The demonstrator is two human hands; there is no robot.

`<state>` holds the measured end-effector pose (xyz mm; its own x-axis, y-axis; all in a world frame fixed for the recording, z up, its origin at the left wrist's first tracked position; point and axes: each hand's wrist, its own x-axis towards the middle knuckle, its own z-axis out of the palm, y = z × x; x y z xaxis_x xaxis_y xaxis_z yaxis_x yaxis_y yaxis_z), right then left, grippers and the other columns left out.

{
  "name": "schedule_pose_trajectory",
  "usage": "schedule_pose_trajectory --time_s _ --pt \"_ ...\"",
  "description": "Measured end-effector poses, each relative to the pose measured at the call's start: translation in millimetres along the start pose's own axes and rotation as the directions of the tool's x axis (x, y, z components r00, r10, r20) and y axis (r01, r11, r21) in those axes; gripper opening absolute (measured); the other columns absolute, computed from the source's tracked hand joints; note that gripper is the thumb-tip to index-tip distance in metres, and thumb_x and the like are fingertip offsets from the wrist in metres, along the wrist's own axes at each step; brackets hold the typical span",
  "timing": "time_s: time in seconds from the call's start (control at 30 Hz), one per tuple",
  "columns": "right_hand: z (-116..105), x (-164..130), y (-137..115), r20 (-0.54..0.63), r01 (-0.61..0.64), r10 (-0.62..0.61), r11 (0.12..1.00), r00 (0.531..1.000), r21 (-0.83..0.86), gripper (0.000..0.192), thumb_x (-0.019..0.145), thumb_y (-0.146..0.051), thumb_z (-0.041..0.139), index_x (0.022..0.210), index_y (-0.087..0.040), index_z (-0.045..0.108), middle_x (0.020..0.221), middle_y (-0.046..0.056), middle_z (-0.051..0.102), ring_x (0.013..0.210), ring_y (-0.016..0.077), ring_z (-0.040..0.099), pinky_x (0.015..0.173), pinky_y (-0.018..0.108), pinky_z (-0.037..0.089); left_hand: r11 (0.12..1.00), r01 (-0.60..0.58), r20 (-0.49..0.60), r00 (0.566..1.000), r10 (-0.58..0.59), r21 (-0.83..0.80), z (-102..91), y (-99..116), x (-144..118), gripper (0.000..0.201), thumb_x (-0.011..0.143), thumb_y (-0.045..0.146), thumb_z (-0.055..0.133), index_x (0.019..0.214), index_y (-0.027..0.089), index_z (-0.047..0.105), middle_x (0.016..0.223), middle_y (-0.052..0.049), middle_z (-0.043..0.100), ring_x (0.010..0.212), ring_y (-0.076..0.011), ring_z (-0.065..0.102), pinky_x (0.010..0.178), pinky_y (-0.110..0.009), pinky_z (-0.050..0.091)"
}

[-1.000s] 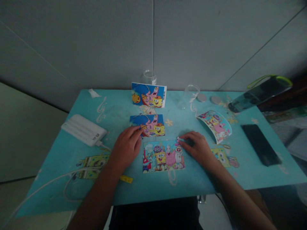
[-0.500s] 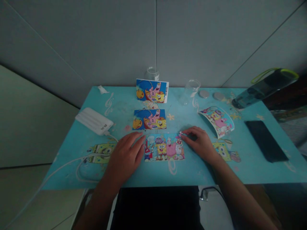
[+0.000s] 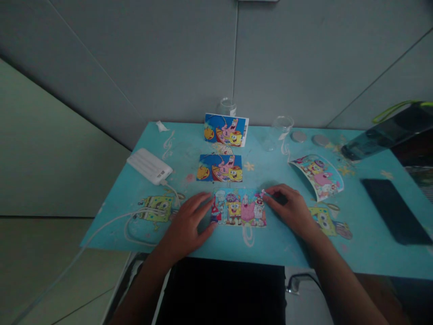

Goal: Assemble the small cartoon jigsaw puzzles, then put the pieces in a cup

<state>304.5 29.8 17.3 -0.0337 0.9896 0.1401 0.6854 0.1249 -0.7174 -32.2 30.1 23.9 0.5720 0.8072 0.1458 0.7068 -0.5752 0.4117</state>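
Observation:
A small cartoon jigsaw puzzle lies flat in front of me, several figures standing side by side on it. At its left edge rests my left hand, open, with fingertips at the upper left and the thumb near the lower left corner. My right hand is at the upper right corner, thumb and forefinger pinched on a small puzzle piece. Just beyond lies a second puzzle, a blue one. Behind that, a matching blue picture card leans upright against a glass jar.
A white power bank with a cable lies left. A curved picture card, a dark phone and a tilted bottle are right. A clear jar and two round lids stand at the back. The table is blue.
The view has shifted, so everything sits further right. My left thumb has spread away from the fingers toward the puzzle's lower left corner. My right hand still pinches at the upper right corner.

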Motion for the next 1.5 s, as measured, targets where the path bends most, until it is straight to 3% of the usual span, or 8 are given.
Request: schedule_pose_trajectory --time_s 0.2,0.43,0.9,1.2,1.5 --pt "0.9 -0.2 -1.9 0.006 0.001 -0.001 1.0 1.0 -0.031 0.021 0.091 -0.042 0.067 0.1 -0.023 0.071 0.091 0.007 0.071 0.081 0.0234 0.065 0.075 0.039 0.053 0.996 -0.056 0.038 0.998 0.054 0.065 7.7 -2.1 4.3 0.071 0.092 0.045 0.061 0.152 0.018 0.035 0.158 -0.014 0.038 0.146 -0.0325 0.033 0.119 -0.057 0.031" --pt "2.3 -0.6 -0.3 0.003 -0.001 0.002 0.999 1.0 -0.053 0.022 0.091 -0.042 0.067 0.1 -0.023 0.071 0.091 0.006 0.071 0.08 0.0234 0.066 0.076 0.04 0.052 0.993 -0.054 0.058 0.997 0.048 0.103 11.1 -0.7 5.9 0.064 0.095 0.043 0.056 0.15 0.016 0.038 0.159 -0.014 0.037 0.148 -0.0298 0.031 0.121 -0.056 0.026" --pt "5.1 -0.7 4.3 -0.011 -0.011 0.011 0.999 1.0 -0.047 0.022 0.09 -0.044 0.069 0.098 -0.023 0.071 0.09 0.005 0.071 0.08 0.0222 0.065 0.076 0.038 0.051 0.999 -0.02 0.06 0.998 0.017 0.035 10.5 -5.6 4.9 0.069 0.093 0.052 0.058 0.152 0.022 0.037 0.159 -0.008 0.038 0.147 -0.029 0.033 0.123 -0.054 0.025" --pt "6.8 -2.7 2.6 -0.024 -0.043 0.043 0.999 0.999 0.011 0.023 0.09 -0.044 0.068 0.1 -0.023 0.07 0.092 0.005 0.07 0.083 0.0223 0.065 0.078 0.038 0.052 1.0 -0.019 0.044 0.999 0.018 0.024 11.8 -7.1 5.5 0.067 0.094 0.046 0.059 0.152 0.023 0.036 0.158 -0.008 0.04 0.147 -0.0275 0.034 0.122 -0.053 0.026" --pt "13.4 -13.5 -14.7 0.006 0.089 -0.089 0.996 0.996 0.001 0.017 0.092 -0.036 0.068 0.103 -0.024 0.068 0.096 0.007 0.069 0.09 0.0241 0.065 0.082 0.041 0.052 1.0 -0.022 0.038 0.999 0.022 0.012 10.4 -7.7 6.0 0.067 0.092 0.047 0.061 0.15 0.023 0.038 0.158 -0.008 0.04 0.145 -0.0284 0.036 0.121 -0.053 0.027"
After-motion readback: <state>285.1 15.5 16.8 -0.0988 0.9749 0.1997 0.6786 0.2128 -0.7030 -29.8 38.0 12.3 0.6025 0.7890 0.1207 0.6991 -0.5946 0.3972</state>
